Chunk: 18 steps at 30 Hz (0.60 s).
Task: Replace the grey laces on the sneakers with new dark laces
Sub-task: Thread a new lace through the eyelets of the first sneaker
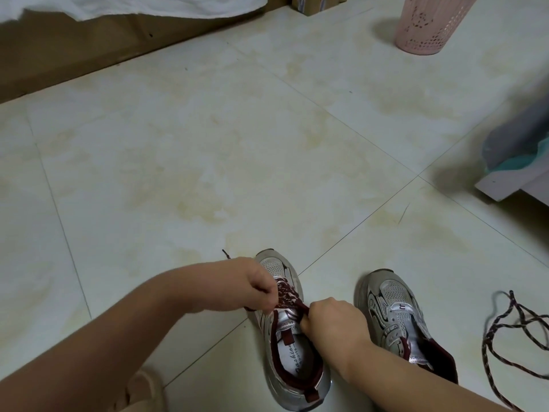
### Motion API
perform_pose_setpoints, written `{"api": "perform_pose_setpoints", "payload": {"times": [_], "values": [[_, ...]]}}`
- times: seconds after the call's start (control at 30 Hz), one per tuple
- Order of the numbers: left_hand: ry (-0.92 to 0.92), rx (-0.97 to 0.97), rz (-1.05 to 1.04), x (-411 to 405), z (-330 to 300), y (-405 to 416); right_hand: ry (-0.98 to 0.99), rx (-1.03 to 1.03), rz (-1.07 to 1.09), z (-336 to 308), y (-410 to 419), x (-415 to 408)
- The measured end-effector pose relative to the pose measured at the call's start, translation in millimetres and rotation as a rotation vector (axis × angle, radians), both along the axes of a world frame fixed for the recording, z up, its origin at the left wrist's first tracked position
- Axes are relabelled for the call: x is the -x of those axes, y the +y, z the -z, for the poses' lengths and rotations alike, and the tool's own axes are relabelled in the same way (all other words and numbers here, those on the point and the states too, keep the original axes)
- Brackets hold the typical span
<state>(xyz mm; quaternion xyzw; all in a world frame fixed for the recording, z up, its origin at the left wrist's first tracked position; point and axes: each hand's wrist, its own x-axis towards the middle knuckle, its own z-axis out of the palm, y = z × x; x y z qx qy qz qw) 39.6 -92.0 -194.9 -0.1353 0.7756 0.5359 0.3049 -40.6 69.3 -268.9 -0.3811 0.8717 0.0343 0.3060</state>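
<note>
The dark lace (286,294), already threaded through the left sneaker (289,331) on the tiled floor (208,173), was pinched at each side by the closed fingers of the left hand (258,288) and right hand (329,321). Being soft, limp cord, it was judged best held near its stiff tips. Beyond the right hand, the unlaced second sneaker (398,319) and a loose spare lace (505,331) were seen.

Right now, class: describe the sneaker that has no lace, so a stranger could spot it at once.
Start at the tiled floor near the viewer, where two silver sneakers sit side by side. Take the right sneaker, next to the loose dark lace. Unlike its neighbour, its eyelets are bare and no hand touches it.
</note>
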Motion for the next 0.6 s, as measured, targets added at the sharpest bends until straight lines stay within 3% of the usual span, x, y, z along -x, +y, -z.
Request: {"api": "perform_pose_setpoints", "payload": {"times": [0.1, 0.2, 0.27, 0.37, 0.5, 0.6], "values": [[0.052, -0.197, -0.016, -6.9, 2.0, -0.1, -0.021, -0.014, -0.011, -1.0, -2.0, -5.7], [0.089, -0.246, -0.136, -7.6, 14.8, 0.4, -0.010, -0.031, -0.009, 1.4, -1.0, -5.3], [0.118, -0.160, -0.200, -5.4, 18.0, 0.7, -0.001, -0.021, -0.016, 0.1, 1.0, -4.8], [0.216, 0.065, -0.271, 1.4, 17.6, 5.5, -0.118, 0.200, 0.010, -6.2, 4.2, -6.6], [0.317, 0.106, -0.430, 5.9, 24.9, 17.9, -0.662, 0.621, 0.434, -19.2, -7.8, 4.6], [0.206, 0.197, -0.570, -4.3, 52.4, 20.5, -0.732, 0.658, 0.722, -19.0, -14.4, 25.2]]}}
